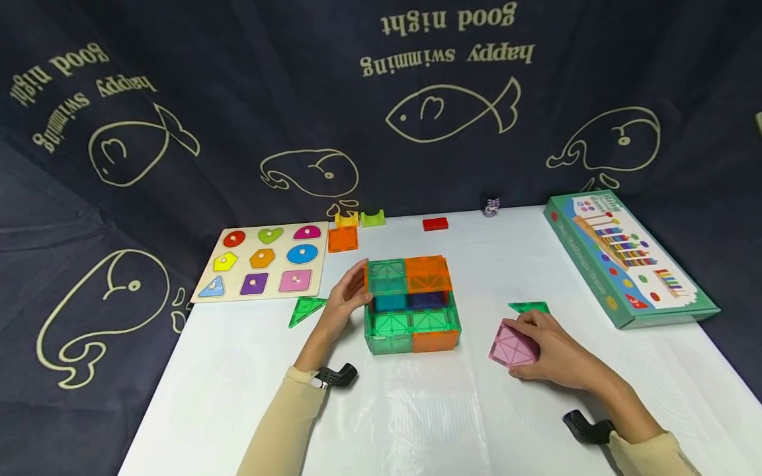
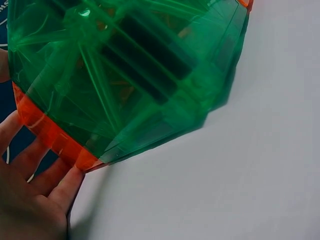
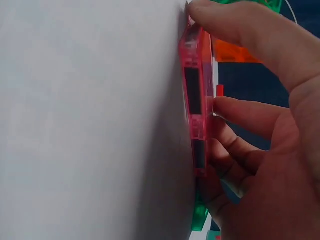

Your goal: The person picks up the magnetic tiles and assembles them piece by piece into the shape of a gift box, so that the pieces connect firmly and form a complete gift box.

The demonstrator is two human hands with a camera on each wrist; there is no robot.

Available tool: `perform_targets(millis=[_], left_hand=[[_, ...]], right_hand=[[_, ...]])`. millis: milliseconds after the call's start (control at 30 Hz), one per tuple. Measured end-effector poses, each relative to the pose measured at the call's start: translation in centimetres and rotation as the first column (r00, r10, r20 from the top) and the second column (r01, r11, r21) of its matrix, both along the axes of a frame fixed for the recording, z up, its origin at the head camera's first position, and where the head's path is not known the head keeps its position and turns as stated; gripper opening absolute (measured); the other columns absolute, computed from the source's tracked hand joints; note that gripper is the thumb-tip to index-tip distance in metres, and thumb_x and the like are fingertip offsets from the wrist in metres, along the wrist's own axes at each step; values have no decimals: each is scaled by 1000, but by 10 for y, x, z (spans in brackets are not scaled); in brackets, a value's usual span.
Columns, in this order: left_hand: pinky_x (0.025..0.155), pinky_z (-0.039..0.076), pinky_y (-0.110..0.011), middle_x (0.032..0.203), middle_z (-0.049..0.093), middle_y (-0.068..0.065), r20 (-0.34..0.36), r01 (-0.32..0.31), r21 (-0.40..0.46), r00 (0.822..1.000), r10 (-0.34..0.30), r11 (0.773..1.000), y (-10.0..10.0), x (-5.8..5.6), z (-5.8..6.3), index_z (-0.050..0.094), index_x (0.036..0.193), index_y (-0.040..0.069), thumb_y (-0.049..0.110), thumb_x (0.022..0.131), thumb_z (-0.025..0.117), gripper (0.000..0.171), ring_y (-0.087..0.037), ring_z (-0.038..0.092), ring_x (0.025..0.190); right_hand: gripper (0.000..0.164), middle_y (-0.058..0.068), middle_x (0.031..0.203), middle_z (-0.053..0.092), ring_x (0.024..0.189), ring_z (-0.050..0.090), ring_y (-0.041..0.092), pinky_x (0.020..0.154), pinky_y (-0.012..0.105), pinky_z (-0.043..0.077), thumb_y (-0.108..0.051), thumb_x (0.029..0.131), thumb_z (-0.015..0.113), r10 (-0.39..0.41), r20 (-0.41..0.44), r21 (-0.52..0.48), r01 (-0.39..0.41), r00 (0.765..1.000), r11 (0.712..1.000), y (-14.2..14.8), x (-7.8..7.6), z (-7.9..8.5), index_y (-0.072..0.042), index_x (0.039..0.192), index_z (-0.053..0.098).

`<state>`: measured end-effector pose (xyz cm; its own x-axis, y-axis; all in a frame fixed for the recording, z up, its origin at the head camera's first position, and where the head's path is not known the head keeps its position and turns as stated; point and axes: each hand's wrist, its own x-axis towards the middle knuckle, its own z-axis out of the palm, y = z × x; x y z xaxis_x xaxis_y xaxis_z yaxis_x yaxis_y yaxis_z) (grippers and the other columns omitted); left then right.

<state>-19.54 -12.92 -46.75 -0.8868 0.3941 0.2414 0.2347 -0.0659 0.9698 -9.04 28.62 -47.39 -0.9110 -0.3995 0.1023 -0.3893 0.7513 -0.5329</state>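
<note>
A box-like structure of translucent magnetic tiles [image 1: 389,325], green, orange and blue, stands mid-table with an open front. My left hand [image 1: 342,301] touches its upper left side; in the left wrist view, fairly straight fingers [image 2: 65,187] rest against an orange tile [image 2: 55,135] beside a large green face [image 2: 100,115]. To the right, my right hand [image 1: 553,347] pinches a pink square magnetic tile [image 1: 510,345] between thumb and fingers. The right wrist view shows this pink tile [image 3: 194,95] edge-on, close to the white surface. A green triangular tile [image 1: 532,307] lies partly hidden behind that hand.
A wooden shape puzzle board [image 1: 276,231] lies at the back left, with a green triangular tile [image 1: 305,309] near it. An orange tile [image 1: 342,240], a yellow block [image 1: 347,219], a lime block [image 1: 373,219], a red block [image 1: 435,224] and a small figurine [image 1: 491,207] line the back. A game box [image 1: 631,258] lies right.
</note>
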Motion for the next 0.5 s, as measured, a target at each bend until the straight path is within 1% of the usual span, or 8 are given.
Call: perform_targets(millis=[100,267,500], left_hand=[[108,32,-32,147,34,-24,-2,0,0,1000,0,1000,-1,0,-1,28,149,-1,-6,92,55,64,-37,35,133],[108,32,-32,148,34,-23,8,2,-6,1000,-2,1000,-2,0,-1,28,149,0,-4,93,55,63,-36,35,134],[109,31,-35,148,34,-22,8,0,-10,1000,0,1000,-2,0,-2,27,150,0,-4,93,55,63,-34,35,134]], right_hand=[[83,-1,116,47,105,38,17,77,33,41,-38,63,89,6,-7,1,-6,1000,1000,-2,-2,-2,-7,133,57],[84,0,120,46,110,37,18,82,39,43,-33,62,89,9,20,-4,-9,1000,1000,-4,-6,1,-10,135,56],[82,-1,122,43,112,34,18,84,42,41,-25,63,86,32,67,-15,-31,997,999,-10,-19,18,-15,138,54]])
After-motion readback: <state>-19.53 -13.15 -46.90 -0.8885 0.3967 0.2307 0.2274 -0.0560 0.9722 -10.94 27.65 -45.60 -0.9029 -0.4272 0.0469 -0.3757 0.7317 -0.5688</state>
